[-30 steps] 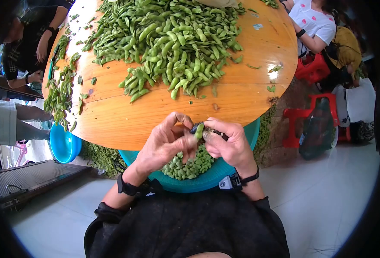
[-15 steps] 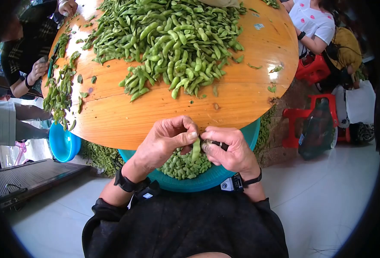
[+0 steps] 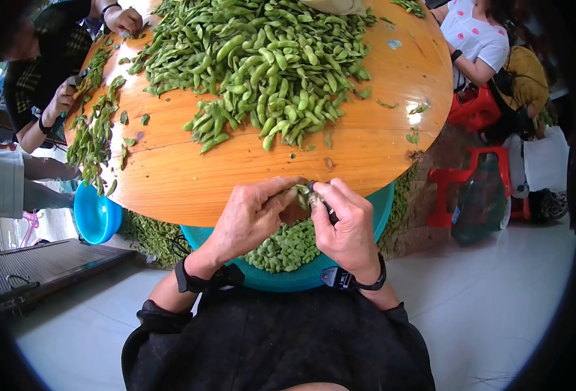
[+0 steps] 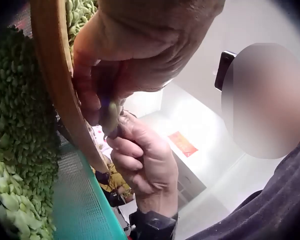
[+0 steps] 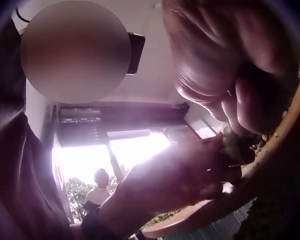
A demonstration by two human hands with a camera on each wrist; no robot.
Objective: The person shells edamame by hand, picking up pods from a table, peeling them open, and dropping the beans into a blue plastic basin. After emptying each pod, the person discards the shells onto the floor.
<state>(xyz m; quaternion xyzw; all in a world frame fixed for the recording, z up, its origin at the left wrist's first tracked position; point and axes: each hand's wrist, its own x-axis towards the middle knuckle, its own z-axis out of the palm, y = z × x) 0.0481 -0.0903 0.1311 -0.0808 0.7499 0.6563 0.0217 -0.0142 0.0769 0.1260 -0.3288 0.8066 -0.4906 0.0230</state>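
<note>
In the head view the left hand [image 3: 252, 215] pinches a green pod [image 3: 303, 195] between thumb and fingers, over a teal basket [image 3: 384, 212] of shelled beans [image 3: 281, 247]. The right hand [image 3: 348, 228] meets it at the pod, its fingers curled round a small dark tool [image 3: 331, 214], partly hidden. The left wrist view has the pod [image 4: 110, 117] between the left hand [image 4: 145, 45] and the right hand [image 4: 147, 155]. A heap of pods [image 3: 262, 72] lies on the wooden table [image 3: 190, 179].
Left of the table stands a blue basin [image 3: 95, 215], near a ribbed dark panel [image 3: 53, 267]. Another person's hand [image 3: 126, 21] is at the table's left edge. Red stools [image 3: 441, 195] and a dark green bag [image 3: 480, 205] stand at the right.
The right hand has turned more upright and its fingers have shifted at the pod. The pod no longer hangs down but sits between both hands. The other person's hands have moved at the left edge.
</note>
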